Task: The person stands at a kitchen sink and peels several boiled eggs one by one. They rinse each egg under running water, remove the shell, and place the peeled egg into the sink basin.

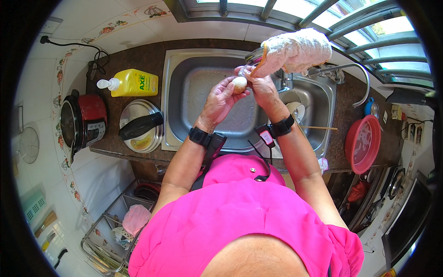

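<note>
My left hand (pixel 225 93) cradles a small whitish egg-shaped thing (pixel 240 85), brownish on its lower side, above the larger basin (pixel 221 121) of a stainless steel sink. My right hand (pixel 261 86) is close beside it, with its fingers bent towards the egg-shaped thing. Something small and pale shows at those fingertips, but I cannot tell whether they grip it. A white cloth (pixel 296 50) with an orange edge hangs just above the right hand and hides part of its fingers. Both wrists wear black straps with devices.
A yellow pump bottle (pixel 138 83), a lidded steel pot (pixel 138 135) and a red electric cooker (pixel 91 114) stand left. The smaller basin (pixel 313 104) holds a white bowl (pixel 296 110) and a thin stick (pixel 318 128). A red plastic basin (pixel 362 144) sits right, near a curved metal spout (pixel 365 79).
</note>
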A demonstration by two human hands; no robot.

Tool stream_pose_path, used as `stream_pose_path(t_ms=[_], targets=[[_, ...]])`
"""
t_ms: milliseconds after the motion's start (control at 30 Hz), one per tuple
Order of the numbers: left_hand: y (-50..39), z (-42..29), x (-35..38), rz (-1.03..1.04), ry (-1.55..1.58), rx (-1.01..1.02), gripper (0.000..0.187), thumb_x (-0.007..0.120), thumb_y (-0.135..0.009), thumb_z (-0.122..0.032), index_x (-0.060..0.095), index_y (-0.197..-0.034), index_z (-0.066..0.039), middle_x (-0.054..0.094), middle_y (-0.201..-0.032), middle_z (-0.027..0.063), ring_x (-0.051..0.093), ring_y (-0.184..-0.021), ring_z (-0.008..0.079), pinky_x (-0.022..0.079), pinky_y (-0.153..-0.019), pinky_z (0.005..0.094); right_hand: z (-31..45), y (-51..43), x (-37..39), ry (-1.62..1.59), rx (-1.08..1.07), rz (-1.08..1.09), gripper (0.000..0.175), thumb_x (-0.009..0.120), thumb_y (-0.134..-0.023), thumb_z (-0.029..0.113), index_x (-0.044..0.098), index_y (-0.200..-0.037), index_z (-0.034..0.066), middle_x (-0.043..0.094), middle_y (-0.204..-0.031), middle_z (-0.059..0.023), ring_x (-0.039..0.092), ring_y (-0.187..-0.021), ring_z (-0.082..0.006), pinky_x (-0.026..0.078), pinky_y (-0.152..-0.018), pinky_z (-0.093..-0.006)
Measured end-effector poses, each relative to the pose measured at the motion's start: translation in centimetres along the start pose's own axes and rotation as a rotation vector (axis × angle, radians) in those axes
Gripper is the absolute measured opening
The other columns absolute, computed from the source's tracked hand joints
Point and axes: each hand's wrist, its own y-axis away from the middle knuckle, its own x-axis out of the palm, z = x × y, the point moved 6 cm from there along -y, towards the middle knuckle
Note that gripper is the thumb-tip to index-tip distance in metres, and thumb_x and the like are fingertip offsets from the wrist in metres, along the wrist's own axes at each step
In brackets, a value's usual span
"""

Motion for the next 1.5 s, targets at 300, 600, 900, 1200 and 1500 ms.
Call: stream_pose_path(t_ms=[300, 600, 900, 1200, 1500], targets=[[-0.3, 0.0, -0.4, -0.162, 0.067, -0.026, 0.038, 0.04, -0.105, -0.029, 0.052, -0.126, 0.0, 0.06, -0.12, 0.0124, 0.061, -0.104, 0.0228, 0.048, -0.095, 0.0361, 0.0, 0.4, -0.3, -0.113, -0.096, -0.11, 0.027, 0.063, -0.095, 0.017, 0.063, -0.114, -0.0018, 0.067, -0.107, -0.0073, 0.064, -0.093, -0.0154, 0.052, -0.085, -0.0293], [-0.6, 0.4, -0.3, -0.187, 0.027, -0.017, 0.039, 0.041, -0.104, -0.036, 0.059, -0.118, -0.004, 0.064, -0.109, 0.0075, 0.06, -0.101, 0.0176, 0.047, -0.094, 0.0354, 2.4, 2.3, 3.0, 0.429, -0.415, -0.085, 0.027, 0.067, -0.092, 0.016, 0.069, -0.114, 0.0013, 0.071, -0.092, -0.0013, 0.061, -0.085, -0.0057, 0.05, -0.079, -0.0247], [-0.6, 0.0, -0.3, -0.122, 0.045, -0.02, 0.034, 0.045, -0.104, -0.028, 0.057, -0.119, -0.001, 0.063, -0.108, 0.0089, 0.057, -0.092, 0.0166, 0.047, -0.087, 0.0323, 2.1, 1.5, 2.5, 0.29, -0.305, -0.096, 0.021, 0.062, -0.096, 0.021, 0.07, -0.101, 0.0028, 0.064, -0.085, 0.0012, 0.058, -0.074, -0.0066, 0.049, -0.067, -0.0218], [0.0, 0.9, 0.0, -0.008, 0.06, -0.072, 0.035, 0.046, -0.103, -0.027, 0.055, -0.121, 0.001, 0.061, -0.109, 0.0111, 0.057, -0.092, 0.0178, 0.047, -0.087, 0.0313, 0.6, 0.2, 0.1, 0.3, -0.123, -0.068, 0.027, 0.064, -0.094, 0.025, 0.069, -0.106, 0.0006, 0.07, -0.094, -0.006, 0.065, -0.084, -0.0108, 0.052, -0.067, -0.0231], [-0.4, 0.8, -0.9, -0.186, 0.174, -0.068, 0.037, 0.044, -0.104, -0.029, 0.053, -0.123, 0.001, 0.061, -0.11, 0.0109, 0.059, -0.092, 0.0197, 0.049, -0.087, 0.033, -0.2, 0.6, -0.6, 0.126, -0.232, -0.171, 0.026, 0.062, -0.097, 0.023, 0.068, -0.108, 0.0003, 0.07, -0.102, -0.0078, 0.064, -0.09, -0.0117, 0.052, -0.078, -0.0252]])
